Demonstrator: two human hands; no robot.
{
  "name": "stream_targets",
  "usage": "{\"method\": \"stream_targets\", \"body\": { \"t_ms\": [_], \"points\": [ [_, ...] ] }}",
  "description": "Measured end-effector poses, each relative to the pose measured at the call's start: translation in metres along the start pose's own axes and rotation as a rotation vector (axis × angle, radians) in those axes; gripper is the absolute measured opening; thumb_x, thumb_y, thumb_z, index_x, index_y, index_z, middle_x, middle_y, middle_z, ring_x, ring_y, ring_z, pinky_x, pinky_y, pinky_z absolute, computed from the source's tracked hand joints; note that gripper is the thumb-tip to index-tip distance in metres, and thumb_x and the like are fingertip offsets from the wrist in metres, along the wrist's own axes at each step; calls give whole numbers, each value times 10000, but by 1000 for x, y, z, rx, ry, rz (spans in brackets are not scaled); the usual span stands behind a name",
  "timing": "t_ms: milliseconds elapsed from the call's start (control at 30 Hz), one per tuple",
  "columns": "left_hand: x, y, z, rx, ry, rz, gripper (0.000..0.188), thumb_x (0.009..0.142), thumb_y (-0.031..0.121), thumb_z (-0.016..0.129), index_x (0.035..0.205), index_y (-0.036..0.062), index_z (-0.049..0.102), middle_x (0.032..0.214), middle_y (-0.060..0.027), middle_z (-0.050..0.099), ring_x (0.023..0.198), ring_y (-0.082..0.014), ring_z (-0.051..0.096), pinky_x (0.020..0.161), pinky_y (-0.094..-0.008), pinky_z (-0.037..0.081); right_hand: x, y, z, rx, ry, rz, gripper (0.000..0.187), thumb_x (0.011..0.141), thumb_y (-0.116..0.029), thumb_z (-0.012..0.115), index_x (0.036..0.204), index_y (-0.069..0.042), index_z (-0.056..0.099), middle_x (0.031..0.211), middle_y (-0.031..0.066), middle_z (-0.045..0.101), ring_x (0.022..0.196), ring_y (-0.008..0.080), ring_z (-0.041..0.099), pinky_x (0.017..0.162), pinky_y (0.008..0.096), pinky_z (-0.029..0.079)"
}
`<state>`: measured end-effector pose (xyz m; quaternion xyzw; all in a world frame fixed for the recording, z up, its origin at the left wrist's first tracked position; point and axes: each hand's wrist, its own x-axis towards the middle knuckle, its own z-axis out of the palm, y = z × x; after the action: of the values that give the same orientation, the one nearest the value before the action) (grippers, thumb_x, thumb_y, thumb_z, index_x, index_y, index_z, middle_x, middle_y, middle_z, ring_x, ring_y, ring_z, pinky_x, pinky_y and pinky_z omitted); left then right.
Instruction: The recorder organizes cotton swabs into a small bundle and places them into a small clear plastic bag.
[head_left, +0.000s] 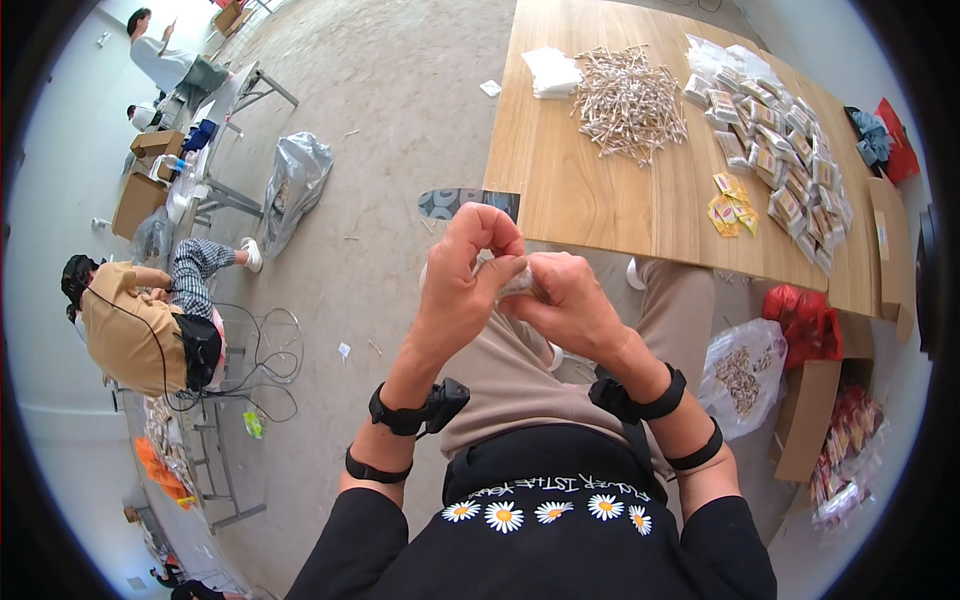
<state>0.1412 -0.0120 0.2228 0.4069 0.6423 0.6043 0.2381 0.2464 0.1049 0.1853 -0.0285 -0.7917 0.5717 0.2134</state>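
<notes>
My left hand [472, 265] and my right hand [568, 295] meet in front of my lap, below the near left corner of the table. Between them they pinch a small whitish plastic packet [522, 284], mostly hidden by the fingers, so its contents cannot be made out. The left fingers are curled at its top and the right thumb presses its side. Beyond my hands on the wooden table [590, 205] lies a heap of loose cotton swabs [630, 105]. Beside the heap is a stack of white sheets or bags [552, 73].
Many filled clear packets [780, 150] cover the table's right side, near yellow sachets [733, 207]. Below stand a bag of swabs [745, 380], a red bag [803, 325] and a cardboard box [806, 420]. At left, a person [135, 325] sits by cables and a grey sack [297, 190].
</notes>
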Motion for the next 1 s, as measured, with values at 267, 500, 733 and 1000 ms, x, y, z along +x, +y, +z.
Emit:
{"method": "stream_targets", "body": {
  "t_ms": [267, 500, 733, 1000],
  "points": [
    [-1, -12, -8, 24, 11, -28, 304, 807, -70, 622, 1084, 7, 525, 861, -29, 570, 812, -91, 552, 736, -220, 453, -1, -8, -10, -79, 11, 117, 197, 697, -108, 689, 689, 21, 541, 649, 178, 537, 610, 348, 537, 574, 408, 416],
    [0, -13, -3, -161, 107, -46, 287, 811, -73, 625, 1071, 0, 527, 866, -36, 578, 800, -91, 557, 732, -222, 465, -1, -7, -14, -14, 36, 144, 144, 714, -83, 684, 755, 23, 597, 635, 139, 539, 573, 249, 518, 562, 360, 414],
    [-2, -22, -1, -234, 185, -57, 243, 820, -71, 629, 1028, 6, 529, 860, -25, 572, 792, -84, 549, 725, -216, 465, -5, 8, -14, 247, 129, 283, 153, 761, -65, 695, 888, 13, 662, 662, 40, 534, 608, 83, 446, 550, 280, 398],
    [3, -36, 17, -328, 163, -107, 339, 845, -7, 638, 1170, -5, 543, 1049, -80, 655, 943, -118, 617, 799, -228, 490, 1, 11, -13, 437, 375, 259, 204, 745, -98, 738, 930, -20, 702, 788, 47, 594, 722, 124, 526, 682, 263, 439]
  ]
}}
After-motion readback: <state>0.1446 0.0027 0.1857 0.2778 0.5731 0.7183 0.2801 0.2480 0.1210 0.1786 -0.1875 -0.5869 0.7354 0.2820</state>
